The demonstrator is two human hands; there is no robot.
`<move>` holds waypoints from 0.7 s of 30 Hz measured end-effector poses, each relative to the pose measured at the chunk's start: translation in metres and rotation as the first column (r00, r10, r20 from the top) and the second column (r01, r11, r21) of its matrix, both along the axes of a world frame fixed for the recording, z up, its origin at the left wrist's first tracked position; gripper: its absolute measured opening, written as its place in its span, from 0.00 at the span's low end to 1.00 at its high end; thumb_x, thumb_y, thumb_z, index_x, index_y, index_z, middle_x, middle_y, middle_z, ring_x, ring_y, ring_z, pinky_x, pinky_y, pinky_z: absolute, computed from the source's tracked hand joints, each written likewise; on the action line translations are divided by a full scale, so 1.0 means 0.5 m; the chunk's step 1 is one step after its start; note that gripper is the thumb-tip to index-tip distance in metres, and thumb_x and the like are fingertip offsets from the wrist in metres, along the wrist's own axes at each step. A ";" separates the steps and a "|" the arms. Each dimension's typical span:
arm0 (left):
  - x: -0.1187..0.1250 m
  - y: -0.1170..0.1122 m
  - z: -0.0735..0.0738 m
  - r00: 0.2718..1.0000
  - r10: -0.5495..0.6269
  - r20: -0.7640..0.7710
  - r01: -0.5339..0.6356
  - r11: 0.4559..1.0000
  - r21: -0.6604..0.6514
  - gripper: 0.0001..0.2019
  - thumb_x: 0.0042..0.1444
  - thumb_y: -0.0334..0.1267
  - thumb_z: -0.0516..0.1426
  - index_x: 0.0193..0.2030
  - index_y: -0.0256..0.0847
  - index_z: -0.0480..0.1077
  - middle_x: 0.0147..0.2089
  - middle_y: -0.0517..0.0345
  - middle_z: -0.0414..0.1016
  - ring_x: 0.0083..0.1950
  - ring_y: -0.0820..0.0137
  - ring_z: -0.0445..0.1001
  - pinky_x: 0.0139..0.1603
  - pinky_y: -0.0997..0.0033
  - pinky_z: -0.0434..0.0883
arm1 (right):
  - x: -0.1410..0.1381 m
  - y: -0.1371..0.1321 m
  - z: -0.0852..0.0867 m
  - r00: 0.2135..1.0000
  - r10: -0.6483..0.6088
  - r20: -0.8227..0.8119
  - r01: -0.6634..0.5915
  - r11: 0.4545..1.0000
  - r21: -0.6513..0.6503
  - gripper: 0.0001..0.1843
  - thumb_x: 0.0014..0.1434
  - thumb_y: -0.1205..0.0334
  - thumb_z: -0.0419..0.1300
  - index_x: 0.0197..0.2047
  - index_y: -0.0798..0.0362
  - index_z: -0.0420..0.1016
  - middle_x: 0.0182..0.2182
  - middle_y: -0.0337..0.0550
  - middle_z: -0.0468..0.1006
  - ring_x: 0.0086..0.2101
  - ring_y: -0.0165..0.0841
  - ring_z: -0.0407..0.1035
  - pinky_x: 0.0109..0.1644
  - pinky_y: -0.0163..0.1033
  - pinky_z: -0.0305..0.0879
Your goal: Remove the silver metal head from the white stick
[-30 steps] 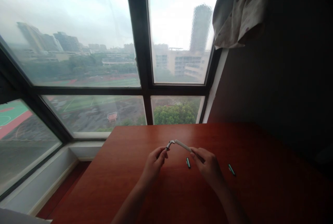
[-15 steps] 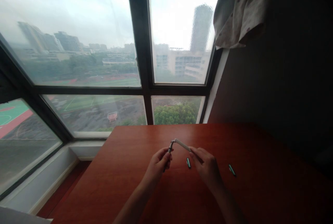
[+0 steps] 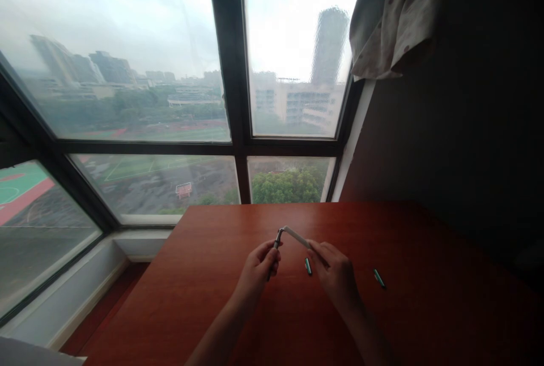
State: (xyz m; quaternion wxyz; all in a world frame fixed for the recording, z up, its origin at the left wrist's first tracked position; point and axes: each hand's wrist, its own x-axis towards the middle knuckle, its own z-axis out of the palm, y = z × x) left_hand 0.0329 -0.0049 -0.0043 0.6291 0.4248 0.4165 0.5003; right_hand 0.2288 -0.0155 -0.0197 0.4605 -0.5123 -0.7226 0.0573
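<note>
Rod (image 3: pixel 296 235), pinched by the right hand (image 3: pixel 335 265), seems best held steady, far end against the handle (image 3: pixel 277 238) clasped by the left hand (image 3: pixel 258 266).

Reddish table (image 3: pixel 178 298) beside dark-framed windows (image 3: pixel 237 111)

Tabletop (image 3: pixel 204 264): reddish brown, faint wood grain. Slim rod (image 3: pixel 297 237): off-white, plain. Bent piece (image 3: pixel 277 238): dark, with silvery highlights. First small bar (image 3: pixel 308 266) and second small bar (image 3: pixel 379 279): green and dark, lengthwise bands. Window frame (image 3: pixel 232 71): dark grey. Curtain (image 3: pixel 389 32): pale grey, darker spots. Sports court (image 3: pixel 25 187): green and pinkish red, pale lines.
</note>
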 end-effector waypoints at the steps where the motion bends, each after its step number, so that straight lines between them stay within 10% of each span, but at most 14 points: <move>1: 0.000 0.000 0.001 1.000 0.002 0.005 -0.002 1.000 0.000 0.22 0.45 0.48 0.64 0.43 0.35 0.72 0.28 0.59 0.66 0.24 0.76 0.61 0.23 0.77 0.55 | 0.000 0.000 0.000 1.000 -0.014 0.007 0.014 1.000 0.006 0.14 0.64 0.59 0.52 0.45 0.54 0.77 0.32 0.46 0.78 0.31 0.34 0.73 0.37 0.35 0.67; 21: 0.005 -0.002 0.003 0.999 0.020 0.038 -0.019 0.999 -0.037 0.21 0.43 0.47 0.65 0.42 0.36 0.73 0.27 0.60 0.66 0.24 0.77 0.61 0.22 0.77 0.54 | -0.001 -0.001 0.006 0.999 0.005 -0.043 -0.005 1.000 0.006 0.14 0.64 0.59 0.53 0.44 0.54 0.77 0.30 0.46 0.78 0.29 0.34 0.72 0.34 0.34 0.67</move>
